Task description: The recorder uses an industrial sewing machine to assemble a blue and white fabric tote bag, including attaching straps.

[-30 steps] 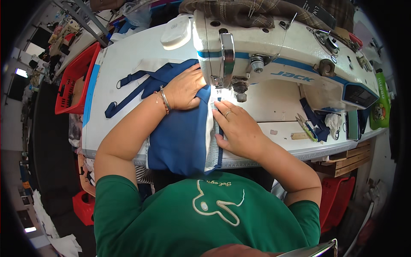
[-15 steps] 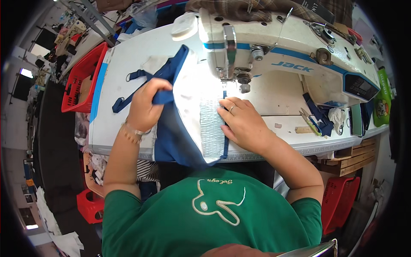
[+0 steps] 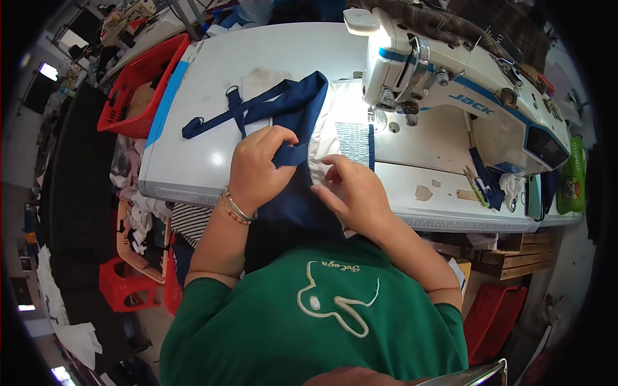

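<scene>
A navy fabric piece [image 3: 293, 199] with a white lining [image 3: 325, 138] lies on the sewing table, its lower part hanging over the front edge. My left hand [image 3: 261, 164] is closed on a folded navy strap [image 3: 291, 156] at the middle of the piece. My right hand [image 3: 357, 196] rests at the lining's edge, fingers curled and thumb apart, with white cloth showing between them. Just beyond it lies a pale blue shirred panel [image 3: 355, 140] with a navy edge, its far end close to the presser foot of the sewing machine [image 3: 444, 83]. Navy straps with rings [image 3: 235, 103] spread to the left.
Scissors [image 3: 476, 186], navy scraps [image 3: 489, 177] and a phone [image 3: 533, 196] lie at the right end of the table [image 3: 212, 161]. A red basket [image 3: 145, 90] stands at the far left. Below the table's left side are a red stool [image 3: 125, 286] and a cloth-filled basket [image 3: 138, 241].
My right hand has left the shirred panel and come back to the lining's edge. My left hand still holds the strap. The whole view has shifted, with the machine now farther right.
</scene>
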Demonstrator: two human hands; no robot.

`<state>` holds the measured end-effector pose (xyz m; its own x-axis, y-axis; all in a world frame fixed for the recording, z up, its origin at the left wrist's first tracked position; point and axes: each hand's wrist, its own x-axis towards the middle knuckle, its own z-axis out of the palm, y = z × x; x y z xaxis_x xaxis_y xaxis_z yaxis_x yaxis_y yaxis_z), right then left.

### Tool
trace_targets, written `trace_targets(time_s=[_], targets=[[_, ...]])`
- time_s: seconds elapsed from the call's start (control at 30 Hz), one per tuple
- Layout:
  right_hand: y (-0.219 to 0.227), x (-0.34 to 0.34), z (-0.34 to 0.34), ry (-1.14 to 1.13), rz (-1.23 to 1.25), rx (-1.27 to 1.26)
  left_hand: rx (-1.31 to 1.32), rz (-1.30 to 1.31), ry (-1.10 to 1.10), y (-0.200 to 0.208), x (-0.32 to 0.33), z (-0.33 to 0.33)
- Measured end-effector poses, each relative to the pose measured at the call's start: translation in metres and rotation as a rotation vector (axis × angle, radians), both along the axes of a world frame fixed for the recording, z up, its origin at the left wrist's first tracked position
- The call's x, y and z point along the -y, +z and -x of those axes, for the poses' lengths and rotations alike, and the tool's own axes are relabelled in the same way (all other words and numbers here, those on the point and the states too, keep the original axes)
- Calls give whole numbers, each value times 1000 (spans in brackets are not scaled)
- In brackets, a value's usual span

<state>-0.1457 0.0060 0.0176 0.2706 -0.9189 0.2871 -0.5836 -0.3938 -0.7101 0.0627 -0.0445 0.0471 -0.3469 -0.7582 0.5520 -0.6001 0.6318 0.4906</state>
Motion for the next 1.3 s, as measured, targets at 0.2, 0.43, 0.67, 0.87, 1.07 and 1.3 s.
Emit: trace_targets(time_s=[0.2,0.43,0.67,0.87,1.07,1.3], targets=[[-2,0,-5,65,233,-138,-21,25,36,-6,-4,-1],[-15,-1,-8,5,269,-163,-119,-29,208,2,15,-52],[-12,-3,-8,-10,274,-121,-579,-151,66,57,48,-130],[-7,-5,-5,31,228,-73,-347,-172,29,82,24,-137],[-12,-4,-3,99,57,-103,584,-624,28,48,43,-144],[-16,-4,-6,116,77,-138,194,-533,150,-7,138,-27]])
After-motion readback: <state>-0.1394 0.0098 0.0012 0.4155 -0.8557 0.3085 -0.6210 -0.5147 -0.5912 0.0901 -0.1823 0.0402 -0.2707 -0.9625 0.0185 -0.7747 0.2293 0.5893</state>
